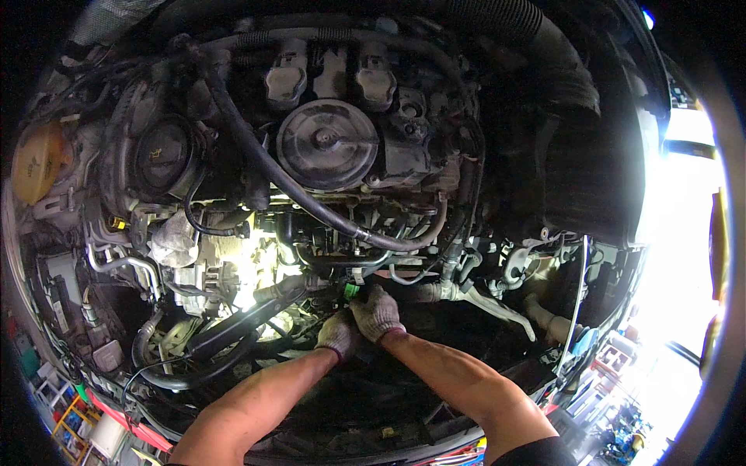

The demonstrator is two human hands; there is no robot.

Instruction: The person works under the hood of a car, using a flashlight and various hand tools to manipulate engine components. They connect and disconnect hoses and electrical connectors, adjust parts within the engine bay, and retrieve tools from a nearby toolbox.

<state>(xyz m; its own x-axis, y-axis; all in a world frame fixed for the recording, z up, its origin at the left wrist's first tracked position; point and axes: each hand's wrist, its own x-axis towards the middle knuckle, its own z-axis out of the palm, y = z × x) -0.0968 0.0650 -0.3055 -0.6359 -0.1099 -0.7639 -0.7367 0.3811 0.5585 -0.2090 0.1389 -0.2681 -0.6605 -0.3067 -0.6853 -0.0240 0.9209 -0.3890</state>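
Both of my hands wear pale knit work gloves and reach into the front of an engine bay, close together. My right hand [378,314] is curled just below a small bright green connector-like part [352,290]; what lies in its fingers is hidden. Just left of it and slightly lower is my left hand [339,335], its fingertips lost in the shadow among dark hoses and wiring. A black corrugated-ended pipe [245,322] slants down to the left of my left hand. Behind the hands, a thin curved black hose [342,262] crosses the engine.
A thick black hose [299,194] arcs over the engine, past a round cover [326,144]. An oil filler cap [165,155] and yellowish reservoir [39,163] stand at left. A pale metal pipe [497,309] juts out at right. A bright lamp glow [247,268] lights the left side.
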